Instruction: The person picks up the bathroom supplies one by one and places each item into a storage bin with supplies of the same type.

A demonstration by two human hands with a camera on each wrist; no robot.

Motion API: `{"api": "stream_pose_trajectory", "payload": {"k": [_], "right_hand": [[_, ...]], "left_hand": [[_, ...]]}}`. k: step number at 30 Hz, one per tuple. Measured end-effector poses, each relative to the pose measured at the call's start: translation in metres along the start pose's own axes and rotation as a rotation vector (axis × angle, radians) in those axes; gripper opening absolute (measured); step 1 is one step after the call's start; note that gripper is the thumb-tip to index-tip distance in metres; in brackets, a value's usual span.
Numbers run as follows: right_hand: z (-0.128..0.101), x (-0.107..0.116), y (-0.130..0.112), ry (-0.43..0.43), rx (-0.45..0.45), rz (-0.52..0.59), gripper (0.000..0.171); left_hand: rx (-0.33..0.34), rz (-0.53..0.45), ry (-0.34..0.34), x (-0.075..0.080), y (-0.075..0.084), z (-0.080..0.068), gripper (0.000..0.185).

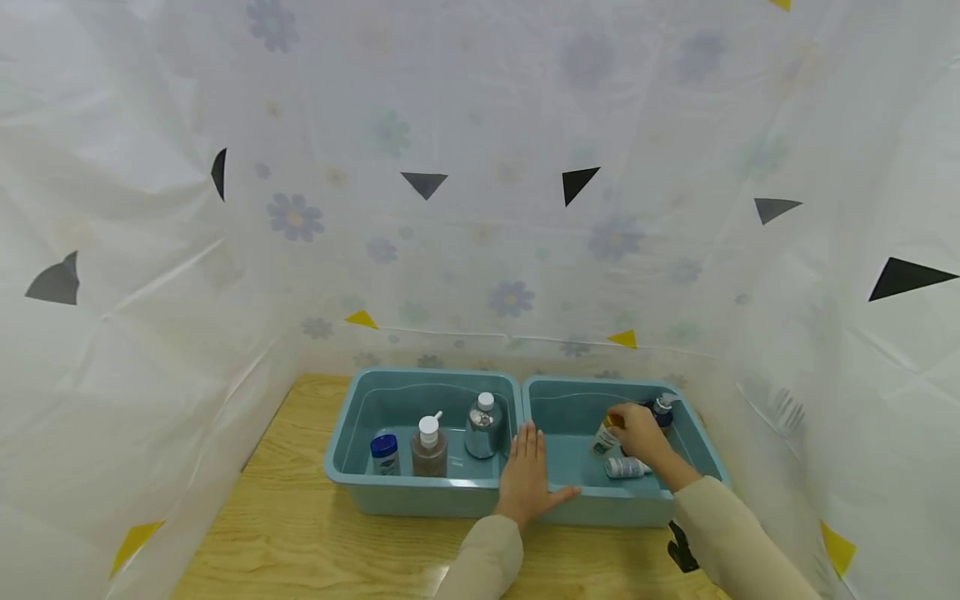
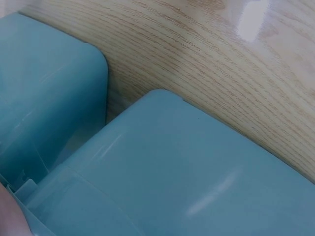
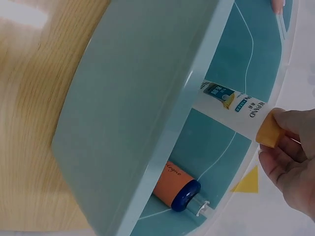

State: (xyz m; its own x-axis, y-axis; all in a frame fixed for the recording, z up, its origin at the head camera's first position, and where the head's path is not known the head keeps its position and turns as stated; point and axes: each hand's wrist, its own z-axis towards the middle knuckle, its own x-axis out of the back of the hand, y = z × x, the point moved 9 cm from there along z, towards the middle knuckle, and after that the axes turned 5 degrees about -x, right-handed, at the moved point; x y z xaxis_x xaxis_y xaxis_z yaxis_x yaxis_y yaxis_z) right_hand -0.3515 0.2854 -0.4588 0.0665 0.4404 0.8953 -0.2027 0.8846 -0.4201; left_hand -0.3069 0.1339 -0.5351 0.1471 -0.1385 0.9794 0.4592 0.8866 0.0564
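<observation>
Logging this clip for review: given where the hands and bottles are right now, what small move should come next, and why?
Probably lift the orange-capped bottle straight up out of the right tub. The right hand already grips it by its cap, the bottle leans inside the tub, and the left hand rests flat across both tubs' rims.

Our left hand (image 1: 527,477) lies flat, palm down, fingers straight and together, thumb splayed out to the right. Our right hand (image 1: 637,433) reaches further forward, fingers (image 3: 283,162) curled in a pinch. Both forearms wear beige sleeves (image 1: 731,533).
</observation>
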Motion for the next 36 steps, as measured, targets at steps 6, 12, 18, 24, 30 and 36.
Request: {"api": "stream_pose_trajectory", "payload": {"k": [6, 12, 18, 24, 30, 36], "right_hand": [[0.0, -0.013, -0.002, -0.002, 0.009, -0.014, 0.023], [-0.002, -0.02, -0.008, -0.012, 0.034, -0.03, 0.023], [-0.001, -0.029, -0.008, -0.019, 0.039, -0.015, 0.023], [0.0, -0.043, -0.011, -0.025, 0.054, -0.004, 0.021], [0.0, -0.055, -0.013, -0.047, 0.039, -0.004, 0.019], [0.0, -0.067, -0.012, -0.071, 0.031, -0.031, 0.021]], "left_hand": [[0.002, -0.005, -0.02, -0.002, 0.0, -0.001, 0.103], [0.005, -0.005, -0.021, -0.004, 0.0, -0.001, 0.103], [0.006, 0.012, -0.017, -0.005, -0.002, -0.001, 0.104], [0.008, 0.012, -0.021, -0.003, -0.003, -0.001, 0.104], [0.008, 0.011, -0.013, -0.001, -0.003, -0.001, 0.103], [-0.005, 0.02, 0.007, 0.003, -0.001, 0.0, 0.103]]}}
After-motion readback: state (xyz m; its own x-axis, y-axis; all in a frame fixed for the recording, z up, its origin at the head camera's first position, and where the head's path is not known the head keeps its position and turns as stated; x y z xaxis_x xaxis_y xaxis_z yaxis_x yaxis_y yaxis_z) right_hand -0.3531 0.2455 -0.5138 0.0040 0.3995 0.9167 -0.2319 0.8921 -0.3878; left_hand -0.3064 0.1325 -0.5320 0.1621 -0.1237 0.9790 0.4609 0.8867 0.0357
